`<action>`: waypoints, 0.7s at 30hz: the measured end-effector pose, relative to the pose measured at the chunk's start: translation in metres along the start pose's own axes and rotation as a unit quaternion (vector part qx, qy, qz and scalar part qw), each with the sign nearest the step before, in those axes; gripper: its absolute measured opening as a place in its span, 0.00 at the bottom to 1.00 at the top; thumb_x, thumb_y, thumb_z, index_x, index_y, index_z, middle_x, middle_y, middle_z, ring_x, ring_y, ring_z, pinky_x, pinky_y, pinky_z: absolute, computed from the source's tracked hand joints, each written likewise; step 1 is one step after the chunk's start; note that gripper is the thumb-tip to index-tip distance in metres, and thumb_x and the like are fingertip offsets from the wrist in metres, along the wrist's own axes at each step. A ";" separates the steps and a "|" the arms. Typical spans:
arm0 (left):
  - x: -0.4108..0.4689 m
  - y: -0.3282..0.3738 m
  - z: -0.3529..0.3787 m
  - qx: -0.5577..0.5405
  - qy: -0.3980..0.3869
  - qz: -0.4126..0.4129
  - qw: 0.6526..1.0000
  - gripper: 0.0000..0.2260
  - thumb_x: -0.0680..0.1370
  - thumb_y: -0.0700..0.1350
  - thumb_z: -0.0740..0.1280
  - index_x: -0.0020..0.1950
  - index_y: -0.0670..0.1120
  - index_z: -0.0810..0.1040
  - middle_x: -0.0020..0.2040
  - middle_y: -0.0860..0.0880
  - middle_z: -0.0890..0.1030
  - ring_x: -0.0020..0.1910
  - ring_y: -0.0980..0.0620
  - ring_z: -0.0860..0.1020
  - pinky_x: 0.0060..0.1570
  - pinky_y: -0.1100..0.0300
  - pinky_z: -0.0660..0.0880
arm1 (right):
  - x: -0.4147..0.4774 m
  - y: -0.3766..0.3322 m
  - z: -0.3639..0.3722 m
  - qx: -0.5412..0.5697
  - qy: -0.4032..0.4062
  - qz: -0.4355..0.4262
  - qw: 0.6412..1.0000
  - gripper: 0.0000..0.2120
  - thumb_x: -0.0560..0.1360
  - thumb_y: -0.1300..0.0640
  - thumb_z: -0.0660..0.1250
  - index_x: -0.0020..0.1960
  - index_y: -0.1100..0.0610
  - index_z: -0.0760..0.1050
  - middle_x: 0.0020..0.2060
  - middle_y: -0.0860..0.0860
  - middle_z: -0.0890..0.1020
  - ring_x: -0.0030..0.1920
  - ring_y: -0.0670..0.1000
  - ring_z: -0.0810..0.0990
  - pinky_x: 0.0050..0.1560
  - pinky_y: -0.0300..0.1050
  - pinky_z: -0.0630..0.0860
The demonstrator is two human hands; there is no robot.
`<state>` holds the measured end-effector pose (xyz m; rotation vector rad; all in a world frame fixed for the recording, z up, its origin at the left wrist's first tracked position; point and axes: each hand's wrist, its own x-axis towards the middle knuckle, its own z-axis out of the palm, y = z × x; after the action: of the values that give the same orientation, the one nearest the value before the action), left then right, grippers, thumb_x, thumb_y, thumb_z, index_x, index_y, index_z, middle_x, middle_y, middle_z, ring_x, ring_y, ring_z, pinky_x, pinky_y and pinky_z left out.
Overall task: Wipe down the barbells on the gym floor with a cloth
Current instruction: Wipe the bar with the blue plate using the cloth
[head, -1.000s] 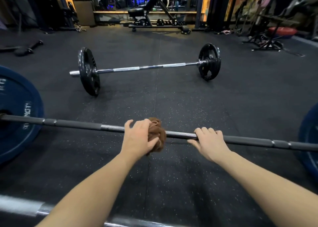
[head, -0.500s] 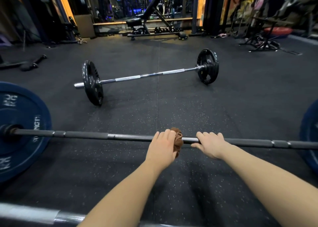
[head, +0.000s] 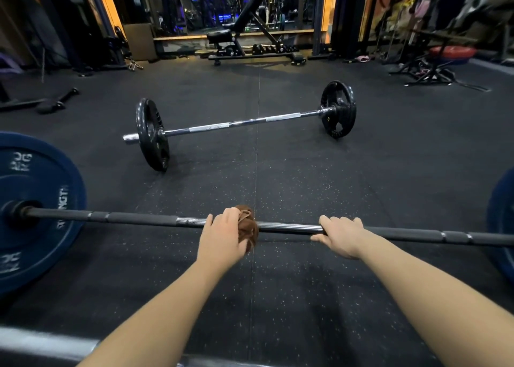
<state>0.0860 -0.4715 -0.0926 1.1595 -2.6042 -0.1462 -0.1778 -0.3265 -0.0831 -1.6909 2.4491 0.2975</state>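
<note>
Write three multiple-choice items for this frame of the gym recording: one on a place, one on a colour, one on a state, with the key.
1. Where on the near bar is the brown cloth?
A. at its far left end
B. around its middle, under the left hand
C. to the right of the right hand

2. What colour is the near bar's left plate?
A. red
B. blue
C. yellow

3. What is the right hand doing?
A. hanging free
B. holding the brown cloth
C. gripping the near bar

Key: 1 B, the left hand holds the cloth bunched against the bar near its middle; 2 B, the plate is dark blue with pale lettering; 3 C, its fingers curl over the bar.
</note>
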 end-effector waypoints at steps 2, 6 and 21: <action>-0.001 0.018 0.001 -0.010 0.001 -0.022 1.000 0.17 0.76 0.51 0.71 0.60 0.48 0.69 0.59 0.50 0.75 0.59 0.45 0.75 0.74 0.47 0.63 | 0.001 0.001 -0.001 0.000 -0.004 -0.003 1.000 0.20 0.83 0.35 0.49 0.53 0.52 0.60 0.58 0.53 0.78 0.59 0.58 0.75 0.61 0.58 0.66; 0.001 0.055 0.005 0.009 -0.011 0.047 0.999 0.17 0.77 0.51 0.71 0.61 0.48 0.69 0.58 0.50 0.75 0.60 0.46 0.75 0.76 0.49 0.60 | 0.001 0.000 -0.003 0.009 -0.011 -0.006 1.000 0.19 0.83 0.35 0.50 0.53 0.52 0.60 0.58 0.52 0.78 0.59 0.59 0.76 0.61 0.58 0.66; 0.003 -0.019 -0.006 0.010 0.067 -0.014 0.998 0.17 0.72 0.53 0.72 0.54 0.47 0.73 0.50 0.48 0.79 0.49 0.43 0.79 0.55 0.50 0.73 | 0.001 0.002 -0.002 0.008 -0.001 -0.013 1.000 0.21 0.83 0.34 0.50 0.52 0.52 0.60 0.57 0.53 0.78 0.58 0.59 0.76 0.60 0.57 0.66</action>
<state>0.1000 -0.4863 -0.0898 1.1715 -2.4784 -0.0465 -0.1797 -0.3270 -0.0811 -1.7139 2.4185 0.2768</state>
